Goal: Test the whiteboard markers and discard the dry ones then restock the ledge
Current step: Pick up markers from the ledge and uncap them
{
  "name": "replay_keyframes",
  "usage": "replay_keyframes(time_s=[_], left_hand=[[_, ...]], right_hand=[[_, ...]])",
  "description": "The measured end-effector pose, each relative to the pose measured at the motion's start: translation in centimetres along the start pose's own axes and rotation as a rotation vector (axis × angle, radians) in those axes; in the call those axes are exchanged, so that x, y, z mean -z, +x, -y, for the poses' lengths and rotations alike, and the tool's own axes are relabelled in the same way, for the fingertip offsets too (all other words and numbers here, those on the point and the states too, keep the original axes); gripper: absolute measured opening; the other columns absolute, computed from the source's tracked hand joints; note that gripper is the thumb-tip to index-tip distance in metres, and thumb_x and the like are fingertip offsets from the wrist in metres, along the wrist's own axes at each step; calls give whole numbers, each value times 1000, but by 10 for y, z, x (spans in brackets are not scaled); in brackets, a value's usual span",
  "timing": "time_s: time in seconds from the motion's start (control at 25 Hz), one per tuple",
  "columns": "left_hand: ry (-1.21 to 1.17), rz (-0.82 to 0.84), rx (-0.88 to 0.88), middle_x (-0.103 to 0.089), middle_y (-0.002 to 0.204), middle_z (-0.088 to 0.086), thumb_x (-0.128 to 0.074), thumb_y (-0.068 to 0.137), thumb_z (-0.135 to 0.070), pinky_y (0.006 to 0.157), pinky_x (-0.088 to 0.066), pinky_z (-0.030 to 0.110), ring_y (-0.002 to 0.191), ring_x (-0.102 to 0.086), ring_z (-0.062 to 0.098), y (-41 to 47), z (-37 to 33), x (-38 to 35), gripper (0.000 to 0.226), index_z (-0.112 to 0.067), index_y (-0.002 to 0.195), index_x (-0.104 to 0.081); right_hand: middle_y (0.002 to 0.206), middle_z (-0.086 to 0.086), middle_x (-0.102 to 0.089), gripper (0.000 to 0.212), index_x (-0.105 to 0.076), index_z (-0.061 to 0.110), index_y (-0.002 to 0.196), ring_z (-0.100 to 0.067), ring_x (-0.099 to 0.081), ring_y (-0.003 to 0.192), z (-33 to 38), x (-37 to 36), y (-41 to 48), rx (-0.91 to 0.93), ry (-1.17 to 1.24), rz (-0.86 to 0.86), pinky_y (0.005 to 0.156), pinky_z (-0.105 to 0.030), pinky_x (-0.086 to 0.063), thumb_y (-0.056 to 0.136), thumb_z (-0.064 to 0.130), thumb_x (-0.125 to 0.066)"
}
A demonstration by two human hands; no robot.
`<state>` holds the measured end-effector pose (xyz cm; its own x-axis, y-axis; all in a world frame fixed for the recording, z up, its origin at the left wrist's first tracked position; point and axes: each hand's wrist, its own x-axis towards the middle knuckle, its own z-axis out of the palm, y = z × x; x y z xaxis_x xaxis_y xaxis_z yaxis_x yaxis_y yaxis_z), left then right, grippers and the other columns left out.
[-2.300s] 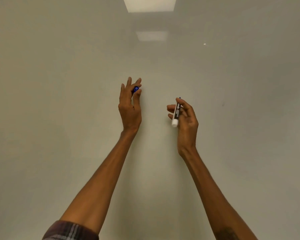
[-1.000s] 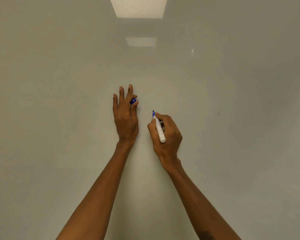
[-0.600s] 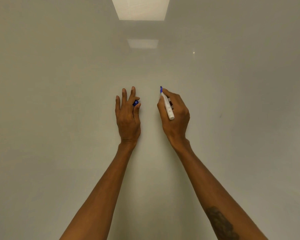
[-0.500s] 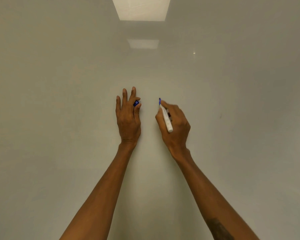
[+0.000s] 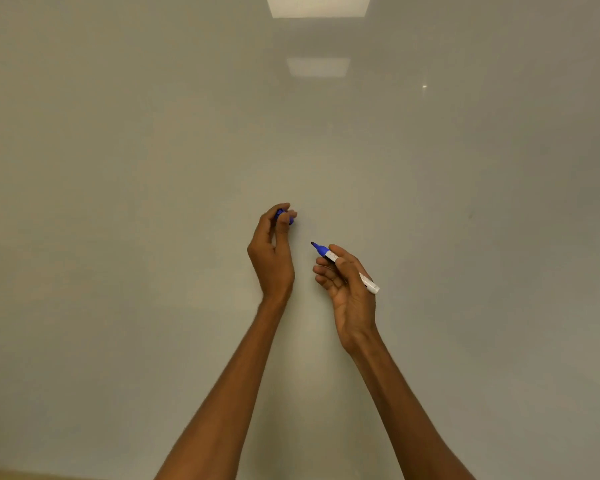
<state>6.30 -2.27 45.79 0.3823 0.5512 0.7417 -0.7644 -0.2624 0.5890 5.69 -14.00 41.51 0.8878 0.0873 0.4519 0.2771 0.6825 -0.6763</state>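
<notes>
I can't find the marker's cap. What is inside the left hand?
A blue cap, pinched between the thumb and fingertips of the left hand. Only small blue patches show; the thumb and fingers cover the rest. The right hand holds the uncapped marker.

A bright light reflection (image 5: 318, 5) sits above a dimmer light patch (image 5: 318, 66).

The cap (image 5: 284, 216) was held left of the marker (image 5: 343, 266); both were raised before the whiteboard (image 5: 118, 202), apart.
</notes>
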Motion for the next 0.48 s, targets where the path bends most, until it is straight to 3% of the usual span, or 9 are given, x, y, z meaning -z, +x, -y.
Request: replay_keyframes(time_s=[0.08,0.2,0.48], left_hand=[[-129,-82,144,-75,102,1,-51,103,-25,91,-54,24,99,-71,14,-15,-3,10,26,-11,120,-65],[-216,-148,247,-75,105,4,-51,102,-23,93,-56,33,97,-73,19,-30,0,25,30,-11,127,-63],[-231,-152,320,-75,107,5,-53,101,-23,93,-57,40,96,-74,22,-48,6,51,29,-12,125,-65]], right_hand=[[104,-21,-71,26,-61,1,120,-30,-71,93,-13,-9,-11,-31,16,42,82,-33,-58,99,10,-50],[102,-19,-73,24,-63,2,117,-30,-72,92,-28,-18,-22,-62,17,50,81,-33,-59,99,9,-49],[97,-14,-73,19,-68,11,109,-25,-71,81,-53,-31,-34,-89,-46,30,76,-31,-59,96,12,-55]])
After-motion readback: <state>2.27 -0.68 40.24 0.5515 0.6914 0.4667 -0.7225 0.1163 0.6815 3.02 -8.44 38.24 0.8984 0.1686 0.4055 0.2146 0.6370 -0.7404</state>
